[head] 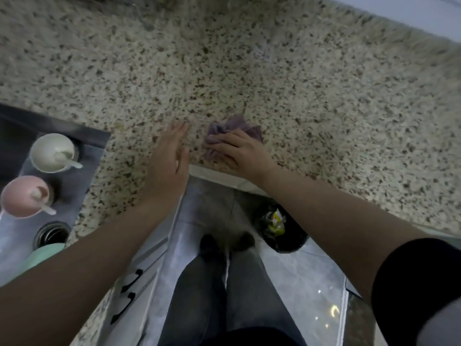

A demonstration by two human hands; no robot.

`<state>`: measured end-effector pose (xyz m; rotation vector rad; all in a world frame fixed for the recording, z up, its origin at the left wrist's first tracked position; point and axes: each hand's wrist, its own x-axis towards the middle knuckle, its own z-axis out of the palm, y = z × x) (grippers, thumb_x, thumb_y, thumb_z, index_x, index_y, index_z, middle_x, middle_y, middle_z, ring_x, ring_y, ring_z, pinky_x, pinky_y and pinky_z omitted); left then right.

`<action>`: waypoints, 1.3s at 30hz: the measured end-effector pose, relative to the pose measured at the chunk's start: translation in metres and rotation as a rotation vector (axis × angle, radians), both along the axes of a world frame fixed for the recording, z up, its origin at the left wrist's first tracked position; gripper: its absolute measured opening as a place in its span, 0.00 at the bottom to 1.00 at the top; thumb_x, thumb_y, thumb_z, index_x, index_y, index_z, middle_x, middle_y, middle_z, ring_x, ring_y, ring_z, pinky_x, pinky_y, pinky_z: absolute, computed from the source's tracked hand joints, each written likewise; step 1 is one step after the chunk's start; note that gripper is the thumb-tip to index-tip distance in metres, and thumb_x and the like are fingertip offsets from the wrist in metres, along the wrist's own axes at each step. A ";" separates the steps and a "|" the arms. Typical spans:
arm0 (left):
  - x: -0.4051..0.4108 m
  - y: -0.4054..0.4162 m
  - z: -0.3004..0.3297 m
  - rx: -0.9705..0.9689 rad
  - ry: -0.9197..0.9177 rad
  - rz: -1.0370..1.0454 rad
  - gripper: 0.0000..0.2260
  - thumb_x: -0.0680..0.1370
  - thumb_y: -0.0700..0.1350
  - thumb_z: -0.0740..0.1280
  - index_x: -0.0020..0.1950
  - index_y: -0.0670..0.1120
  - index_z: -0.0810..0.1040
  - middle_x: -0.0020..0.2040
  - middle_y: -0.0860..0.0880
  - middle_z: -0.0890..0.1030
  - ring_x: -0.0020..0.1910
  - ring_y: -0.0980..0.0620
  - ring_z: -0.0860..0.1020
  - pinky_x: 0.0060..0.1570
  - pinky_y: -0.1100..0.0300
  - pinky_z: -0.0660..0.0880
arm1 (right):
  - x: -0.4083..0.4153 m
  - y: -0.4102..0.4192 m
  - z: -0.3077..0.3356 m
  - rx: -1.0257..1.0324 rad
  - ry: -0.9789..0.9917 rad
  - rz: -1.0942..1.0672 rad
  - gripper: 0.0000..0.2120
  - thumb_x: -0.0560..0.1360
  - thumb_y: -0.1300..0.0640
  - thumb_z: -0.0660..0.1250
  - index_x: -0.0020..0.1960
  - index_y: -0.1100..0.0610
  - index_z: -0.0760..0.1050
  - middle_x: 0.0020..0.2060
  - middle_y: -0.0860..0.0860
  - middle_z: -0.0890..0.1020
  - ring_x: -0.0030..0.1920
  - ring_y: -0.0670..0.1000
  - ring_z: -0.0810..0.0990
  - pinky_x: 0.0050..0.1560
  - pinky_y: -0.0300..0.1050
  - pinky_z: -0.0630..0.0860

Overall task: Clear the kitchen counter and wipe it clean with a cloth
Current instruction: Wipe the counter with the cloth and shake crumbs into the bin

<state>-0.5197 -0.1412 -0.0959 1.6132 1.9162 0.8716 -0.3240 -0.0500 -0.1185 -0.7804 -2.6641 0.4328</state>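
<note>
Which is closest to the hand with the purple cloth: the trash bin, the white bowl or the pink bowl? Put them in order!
From the right hand, in the head view:
1. Trash bin, on the floor just below the counter edge.
2. White bowl, in the sink to the left.
3. Pink bowl, also in the sink, farther left and nearer the person.

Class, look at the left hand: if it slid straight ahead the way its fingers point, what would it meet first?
Probably nothing: the left hand points up and slightly right over bare speckled counter. The purple cloth lies to its right, off that line.
</note>
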 end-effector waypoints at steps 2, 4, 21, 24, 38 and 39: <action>0.017 0.003 -0.002 -0.013 0.007 -0.059 0.20 0.84 0.46 0.55 0.77 0.49 0.63 0.77 0.54 0.63 0.78 0.58 0.56 0.76 0.66 0.52 | 0.019 -0.006 0.002 0.004 -0.003 -0.050 0.12 0.80 0.58 0.66 0.60 0.60 0.82 0.60 0.55 0.83 0.56 0.60 0.82 0.57 0.55 0.78; 0.037 0.007 -0.004 -0.013 0.010 -0.125 0.20 0.84 0.45 0.55 0.77 0.48 0.64 0.77 0.53 0.64 0.77 0.56 0.58 0.74 0.68 0.54 | 0.039 -0.013 0.004 0.001 -0.022 -0.095 0.12 0.81 0.58 0.65 0.61 0.60 0.82 0.60 0.56 0.82 0.55 0.60 0.82 0.56 0.56 0.78; 0.239 -0.001 -0.012 0.034 0.006 -0.515 0.17 0.83 0.40 0.57 0.71 0.42 0.72 0.70 0.46 0.74 0.72 0.49 0.69 0.72 0.50 0.66 | 0.249 -0.083 0.002 0.121 0.046 -0.500 0.10 0.80 0.60 0.67 0.58 0.62 0.82 0.58 0.55 0.83 0.52 0.59 0.83 0.54 0.52 0.79; 0.266 -0.024 -0.016 0.059 -0.030 -0.546 0.17 0.84 0.40 0.56 0.72 0.42 0.71 0.73 0.47 0.71 0.75 0.52 0.64 0.74 0.55 0.62 | 0.280 -0.098 0.001 0.117 0.053 -0.545 0.10 0.80 0.61 0.67 0.58 0.62 0.82 0.58 0.55 0.83 0.51 0.60 0.82 0.56 0.51 0.78; 0.342 -0.115 -0.100 -0.332 -0.300 -0.502 0.18 0.83 0.49 0.56 0.73 0.57 0.67 0.74 0.58 0.69 0.73 0.63 0.66 0.71 0.61 0.65 | 0.322 -0.189 -0.076 -0.861 1.224 -1.452 0.14 0.82 0.54 0.61 0.65 0.53 0.78 0.60 0.47 0.83 0.62 0.47 0.79 0.55 0.39 0.76; 0.346 -0.116 -0.115 -0.359 -0.319 -0.508 0.18 0.83 0.49 0.56 0.73 0.58 0.67 0.73 0.59 0.69 0.72 0.64 0.66 0.71 0.62 0.65 | 0.325 -0.188 -0.093 -1.070 1.445 -1.419 0.17 0.83 0.51 0.60 0.69 0.55 0.75 0.63 0.50 0.81 0.62 0.51 0.78 0.53 0.42 0.76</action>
